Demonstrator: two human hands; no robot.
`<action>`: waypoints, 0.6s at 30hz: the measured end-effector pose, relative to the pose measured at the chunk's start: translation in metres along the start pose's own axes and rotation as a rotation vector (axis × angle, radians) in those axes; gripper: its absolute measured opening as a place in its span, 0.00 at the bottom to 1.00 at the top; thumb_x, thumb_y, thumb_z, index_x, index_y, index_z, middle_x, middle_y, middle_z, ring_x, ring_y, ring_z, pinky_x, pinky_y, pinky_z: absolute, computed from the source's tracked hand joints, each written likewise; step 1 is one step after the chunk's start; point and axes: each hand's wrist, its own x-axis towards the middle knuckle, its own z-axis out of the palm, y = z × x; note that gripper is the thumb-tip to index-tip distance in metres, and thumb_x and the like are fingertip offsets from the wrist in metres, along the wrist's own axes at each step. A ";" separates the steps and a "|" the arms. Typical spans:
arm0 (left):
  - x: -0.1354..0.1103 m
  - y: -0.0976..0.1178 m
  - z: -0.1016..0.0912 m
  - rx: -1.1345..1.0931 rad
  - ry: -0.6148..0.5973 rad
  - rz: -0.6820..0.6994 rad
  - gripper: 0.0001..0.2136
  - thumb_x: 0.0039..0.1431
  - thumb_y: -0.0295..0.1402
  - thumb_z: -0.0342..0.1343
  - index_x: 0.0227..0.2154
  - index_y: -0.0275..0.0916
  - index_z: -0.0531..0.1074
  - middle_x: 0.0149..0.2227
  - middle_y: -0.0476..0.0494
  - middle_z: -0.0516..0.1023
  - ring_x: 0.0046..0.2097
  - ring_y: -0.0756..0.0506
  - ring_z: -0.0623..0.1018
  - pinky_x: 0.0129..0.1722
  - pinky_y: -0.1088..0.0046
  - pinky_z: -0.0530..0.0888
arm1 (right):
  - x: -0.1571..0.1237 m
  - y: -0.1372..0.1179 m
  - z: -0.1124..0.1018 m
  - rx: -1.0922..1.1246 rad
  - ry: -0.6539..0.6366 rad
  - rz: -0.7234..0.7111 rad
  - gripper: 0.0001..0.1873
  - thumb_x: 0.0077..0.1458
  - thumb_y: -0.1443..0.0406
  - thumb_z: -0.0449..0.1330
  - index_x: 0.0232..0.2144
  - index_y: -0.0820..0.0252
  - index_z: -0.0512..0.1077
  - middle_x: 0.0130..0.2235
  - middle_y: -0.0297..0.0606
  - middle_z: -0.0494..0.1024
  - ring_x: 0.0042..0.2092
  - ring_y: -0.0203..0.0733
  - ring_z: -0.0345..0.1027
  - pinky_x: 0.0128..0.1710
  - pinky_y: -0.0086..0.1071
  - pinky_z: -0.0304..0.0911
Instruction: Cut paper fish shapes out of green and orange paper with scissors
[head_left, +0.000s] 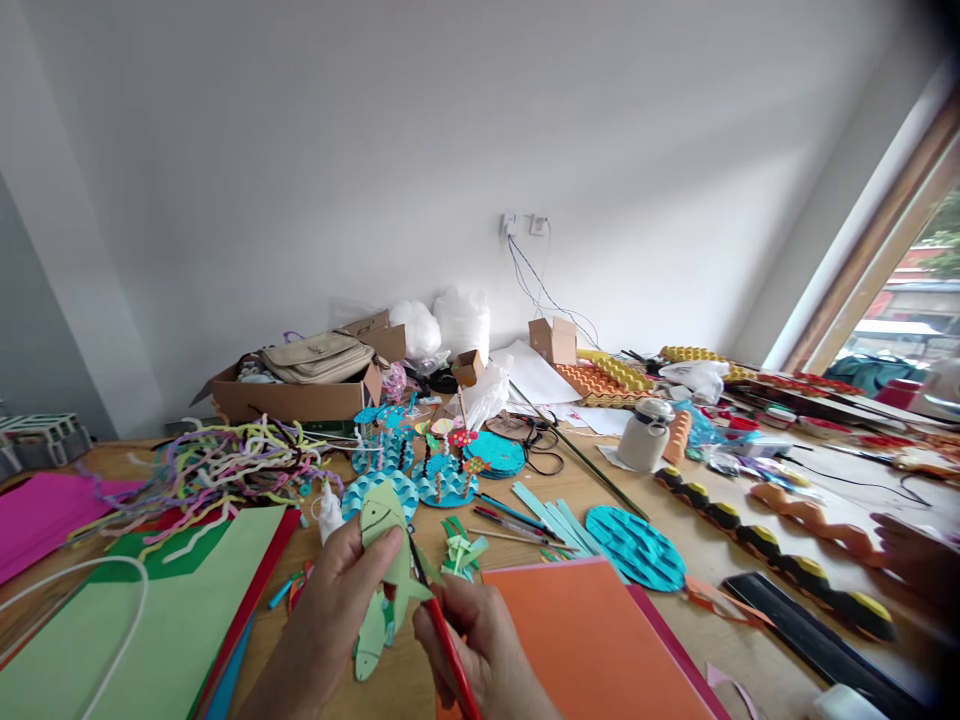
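Observation:
My left hand [337, 590] pinches a light green paper fish [384, 515] with a drawn eye and dark outline marks. Just below it hangs a second green paper fish shape [369, 640], partly behind the first. My right hand [476, 630] is closed around red-handled scissors [448, 640], whose dark blades meet the right edge of the fish near its tail. A strip of green paper [430, 566] stands on the far side of the blades. Part of the scissors' handle is hidden by my fingers.
Orange paper sheets [600, 640] lie at front right, green sheets [247, 560] at left. A glue bottle [328, 512], blue wavy discs [636, 545], pens [510, 522] and a pile of pipe cleaners [247, 465] surround my hands. Another person's hand [915, 555] is at far right.

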 end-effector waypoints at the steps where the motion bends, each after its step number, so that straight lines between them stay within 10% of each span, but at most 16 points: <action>1: -0.001 0.001 0.001 -0.005 0.002 -0.003 0.10 0.50 0.41 0.60 0.22 0.40 0.70 0.18 0.55 0.67 0.23 0.50 0.65 0.23 0.77 0.64 | 0.000 0.001 0.000 0.004 0.002 0.008 0.24 0.54 0.47 0.55 0.19 0.57 0.57 0.14 0.25 0.57 0.16 0.28 0.51 0.15 0.22 0.48; 18: 0.000 0.004 0.003 -0.002 -0.051 0.001 0.10 0.50 0.39 0.59 0.21 0.40 0.68 0.17 0.56 0.64 0.21 0.51 0.63 0.22 0.77 0.63 | 0.000 0.003 -0.001 -0.023 0.008 -0.018 0.25 0.55 0.48 0.54 0.18 0.57 0.55 0.14 0.24 0.55 0.15 0.27 0.50 0.13 0.21 0.46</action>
